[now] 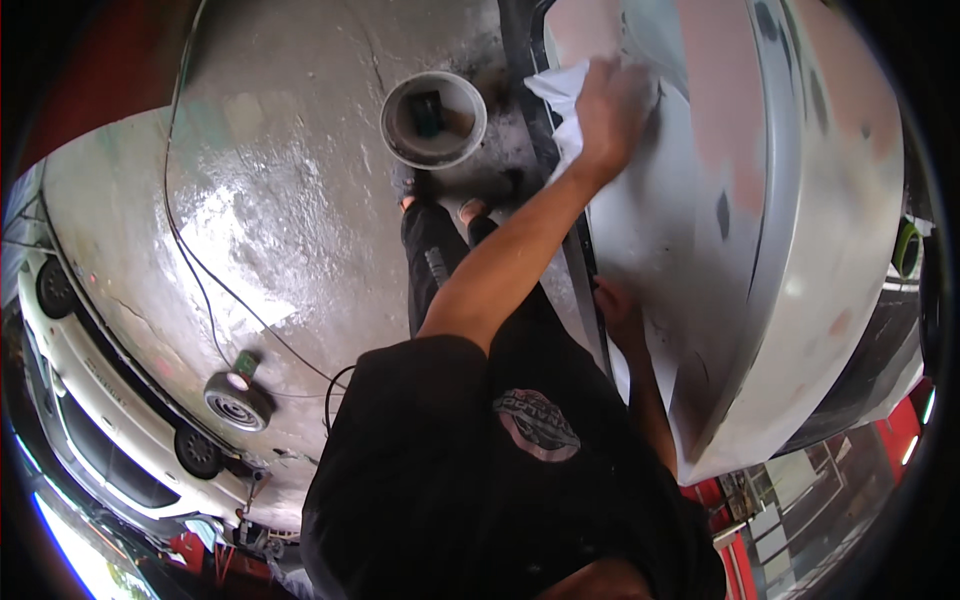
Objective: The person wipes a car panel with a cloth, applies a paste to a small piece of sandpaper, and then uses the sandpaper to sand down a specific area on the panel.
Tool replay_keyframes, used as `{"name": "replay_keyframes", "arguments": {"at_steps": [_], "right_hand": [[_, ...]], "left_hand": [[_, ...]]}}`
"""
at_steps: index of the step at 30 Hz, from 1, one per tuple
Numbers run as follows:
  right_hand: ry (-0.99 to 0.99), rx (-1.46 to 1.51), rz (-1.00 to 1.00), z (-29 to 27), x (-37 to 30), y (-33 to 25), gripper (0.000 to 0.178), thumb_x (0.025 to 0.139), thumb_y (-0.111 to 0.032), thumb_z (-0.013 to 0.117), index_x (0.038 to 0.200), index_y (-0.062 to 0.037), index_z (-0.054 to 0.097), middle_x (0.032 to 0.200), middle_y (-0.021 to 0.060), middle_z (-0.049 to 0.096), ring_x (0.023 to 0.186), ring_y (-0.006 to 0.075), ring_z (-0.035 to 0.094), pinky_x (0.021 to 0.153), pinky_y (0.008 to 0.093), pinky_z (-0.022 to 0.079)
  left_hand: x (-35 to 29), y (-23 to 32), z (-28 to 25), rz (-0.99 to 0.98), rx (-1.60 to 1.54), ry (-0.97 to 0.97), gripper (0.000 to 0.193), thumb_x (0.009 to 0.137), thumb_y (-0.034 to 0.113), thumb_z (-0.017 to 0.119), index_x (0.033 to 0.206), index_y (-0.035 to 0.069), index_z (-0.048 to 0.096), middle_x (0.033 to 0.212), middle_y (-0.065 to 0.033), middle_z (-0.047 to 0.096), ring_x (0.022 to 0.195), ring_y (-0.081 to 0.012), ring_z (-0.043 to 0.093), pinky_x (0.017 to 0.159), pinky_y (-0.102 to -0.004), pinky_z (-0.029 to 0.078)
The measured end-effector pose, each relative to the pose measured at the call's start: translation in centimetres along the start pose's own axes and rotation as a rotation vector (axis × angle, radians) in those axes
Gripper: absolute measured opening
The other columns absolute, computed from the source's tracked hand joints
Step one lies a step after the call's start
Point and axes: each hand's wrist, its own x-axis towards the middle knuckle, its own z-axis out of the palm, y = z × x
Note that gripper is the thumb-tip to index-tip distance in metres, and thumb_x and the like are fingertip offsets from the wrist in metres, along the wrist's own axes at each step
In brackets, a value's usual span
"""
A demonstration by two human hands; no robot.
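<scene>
Your left grip [614, 115] holds a white sheet [560, 86] by the car panel's [655, 225] edge; your right grip [618, 300] cannot be determined; floor [310, 90] lies open left of the panel.

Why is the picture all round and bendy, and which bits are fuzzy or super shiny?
In the head view, the fisheye lens bends the white car near the left rim and leaves dark corners; in the head view, the left hand, by the white sheet, looks smeared, probably from moving; in the head view, glare whitens part of the floor.
</scene>
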Motion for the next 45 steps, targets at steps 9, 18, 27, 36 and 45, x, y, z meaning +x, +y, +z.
{"name": "replay_keyframes", "arguments": {"at_steps": [9,18,27,36,45], "right_hand": [[-0.006,-0.026,0.004,1.1,-2.6,0.5,0.033,0.097,-0.019,0.062,0.121,0.0017,0.069,0.106,0.0236,0.073,0.100,0.0357,0.072,0.086,0.0394,0.054],[0.024,0.032,-0.006,0.7,-1.5,0.3,0.032,0.097,-0.018,0.062,0.122,0.0007,0.069,0.096,0.0226,0.073,0.089,0.0282,0.074,0.078,0.0383,0.054],[-0.016,-0.043,0.001,-0.2,-0.5,-2.1,0.031,0.099,-0.016,0.059,0.122,0.0023,0.068,0.104,0.0248,0.072,0.100,0.0366,0.072,0.085,0.0408,0.054],[-0.066,-0.110,-0.046,0.0,-0.6,-0.2,0.035,0.098,-0.021,0.058,0.123,0.0021,0.067,0.106,0.0270,0.071,0.105,0.0393,0.070,0.091,0.0433,0.052],[-0.042,-0.109,-0.069,0.2,-1.0,-1.3,0.035,0.098,-0.021,0.056,0.123,0.0000,0.068,0.097,0.0276,0.069,0.096,0.0389,0.071,0.083,0.0444,0.053]], "left_hand": [[-5.7,-4.2,-1.5,-0.270,0.127,-0.055,0.030,0.075,-0.003,0.072,0.102,0.011,0.068,0.100,-0.0162,0.060,0.090,-0.0422,0.063,0.076,-0.0488,0.052],[-15.1,-6.0,-1.4,-0.563,0.098,-0.165,0.028,0.079,-0.005,0.071,0.103,0.000,0.058,0.105,-0.0219,0.060,0.095,-0.0434,0.062,0.081,-0.0470,0.051],[-1.3,0.9,2.4,-0.104,-0.128,0.057,0.033,0.075,-0.004,0.077,0.103,-0.003,0.060,0.096,-0.0197,0.057,0.091,-0.0391,0.060,0.076,-0.0460,0.051],[-9.3,2.6,0.6,-0.298,-0.271,-0.231,0.022,0.078,0.000,0.073,0.096,-0.001,0.060,0.099,-0.0198,0.058,0.091,-0.0461,0.056,0.079,-0.0521,0.045],[-9.2,6.0,2.9,-0.180,-0.268,-0.071,0.027,0.076,-0.004,0.069,0.100,-0.001,0.057,0.092,-0.0214,0.052,0.088,-0.0429,0.052,0.076,-0.0499,0.045]]}}
